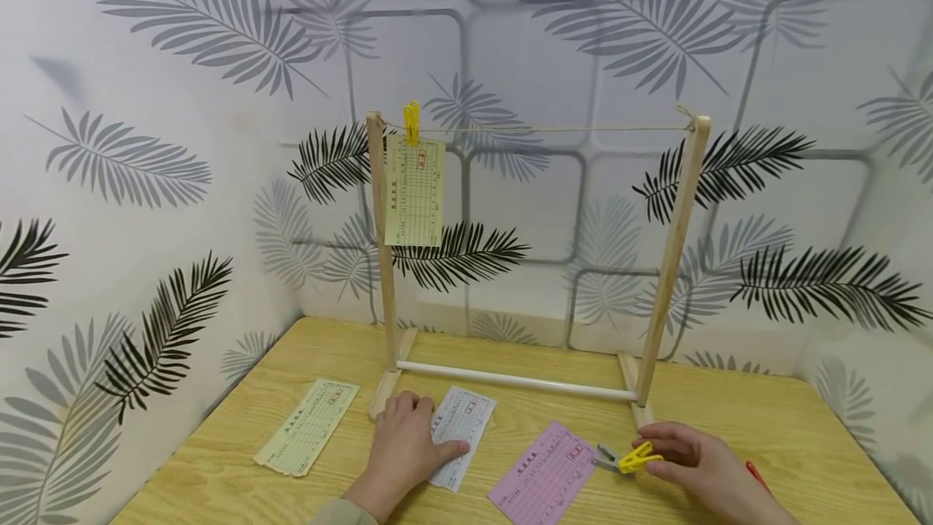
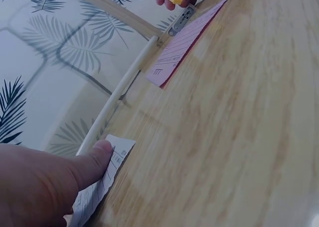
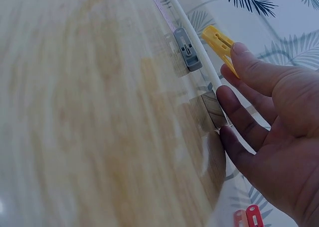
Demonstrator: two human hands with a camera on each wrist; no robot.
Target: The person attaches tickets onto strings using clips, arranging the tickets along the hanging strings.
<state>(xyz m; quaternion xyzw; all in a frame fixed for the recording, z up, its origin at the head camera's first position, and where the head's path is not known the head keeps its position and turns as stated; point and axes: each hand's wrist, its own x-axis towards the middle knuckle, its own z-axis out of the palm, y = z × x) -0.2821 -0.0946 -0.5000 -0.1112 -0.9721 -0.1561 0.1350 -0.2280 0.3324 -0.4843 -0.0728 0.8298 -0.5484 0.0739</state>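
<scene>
Slip, white [image 1: 468,421]: right of left hand [image 1: 408,446], thumb atop; grip I can't judge.
Axis: forward, leaning rightward.
Yellow clip [image 1: 638,458]: pinched, right hand [image 1: 697,462].

Yellow clothespin [image 1: 637,458] in right grip [image 1: 697,464], white printed slip [image 1: 466,420] partly under left grip [image 1: 408,444]

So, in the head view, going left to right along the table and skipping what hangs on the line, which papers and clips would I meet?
Yellow paper, white paper under the left hand, pink paper, gray clip, yellow clip in the right hand, red clip.
</scene>
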